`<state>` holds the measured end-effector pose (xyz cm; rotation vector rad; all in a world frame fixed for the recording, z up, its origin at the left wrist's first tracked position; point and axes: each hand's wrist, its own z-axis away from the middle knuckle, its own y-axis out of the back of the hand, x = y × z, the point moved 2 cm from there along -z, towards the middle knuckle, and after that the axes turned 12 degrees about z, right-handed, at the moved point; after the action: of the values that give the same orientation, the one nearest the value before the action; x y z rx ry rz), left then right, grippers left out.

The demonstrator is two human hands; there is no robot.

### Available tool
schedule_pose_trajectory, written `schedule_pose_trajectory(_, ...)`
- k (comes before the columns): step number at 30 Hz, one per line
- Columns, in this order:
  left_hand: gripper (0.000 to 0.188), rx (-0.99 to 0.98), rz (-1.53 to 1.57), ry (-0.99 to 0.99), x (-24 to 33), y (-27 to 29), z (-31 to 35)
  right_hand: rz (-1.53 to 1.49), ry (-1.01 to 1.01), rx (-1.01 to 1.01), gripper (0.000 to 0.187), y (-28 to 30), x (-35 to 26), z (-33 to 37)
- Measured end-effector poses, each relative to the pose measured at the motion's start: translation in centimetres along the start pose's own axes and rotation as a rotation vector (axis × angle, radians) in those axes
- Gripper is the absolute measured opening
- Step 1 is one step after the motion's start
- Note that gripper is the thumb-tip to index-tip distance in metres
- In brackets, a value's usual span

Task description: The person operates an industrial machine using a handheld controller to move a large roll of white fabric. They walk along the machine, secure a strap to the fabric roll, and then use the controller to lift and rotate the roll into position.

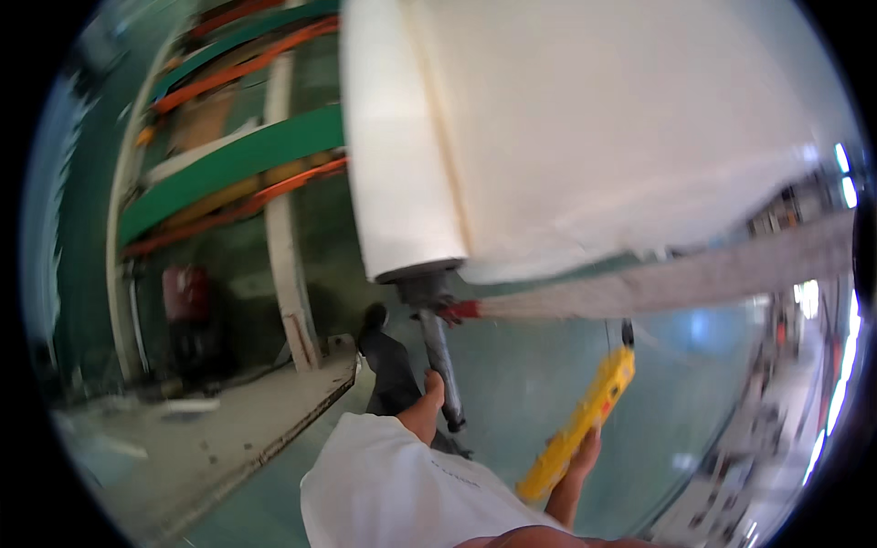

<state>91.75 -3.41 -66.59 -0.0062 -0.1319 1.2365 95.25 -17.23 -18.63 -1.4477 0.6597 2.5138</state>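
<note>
My left hand [433,391] is at a grey metal shaft [440,352], thumb up along its side and the other fingers mostly hidden behind it. This shaft sticks out from the near end of a large white roll [402,146]. Around the shaft, close to the roll, goes the red end of a pale lifting sling [658,274], which stretches off to the right. In my right hand [585,454] is a long yellow pendant control [585,416], tilted, its cable at the upper end.
On the left stands a frame with green beams [237,160] and orange bars [301,178]. A red machine part [185,292] is beneath it. A pale platform edge [265,429] runs by my left side. Equipment [731,475] lines the far right of the green floor [521,384].
</note>
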Motion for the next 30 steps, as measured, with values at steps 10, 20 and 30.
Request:
schedule_pose_trajectory(10,0.069,-0.233,-0.141,-0.066,2.4,-1.7,5.0,-0.128,0.353,-0.536,0.055,2.7,-3.9,-3.8)
schedule_pose_trajectory(20,0.059,-0.151,-0.320,-0.268,1.9,5.8,10.7,-0.312,0.208,-0.728,0.052,7.9,0.9,-3.6)
schedule_pose_trajectory(30,0.065,-0.163,-0.371,-0.655,7.5,3.8,14.5,-0.216,0.230,-0.592,0.052,11.2,2.9,1.1)
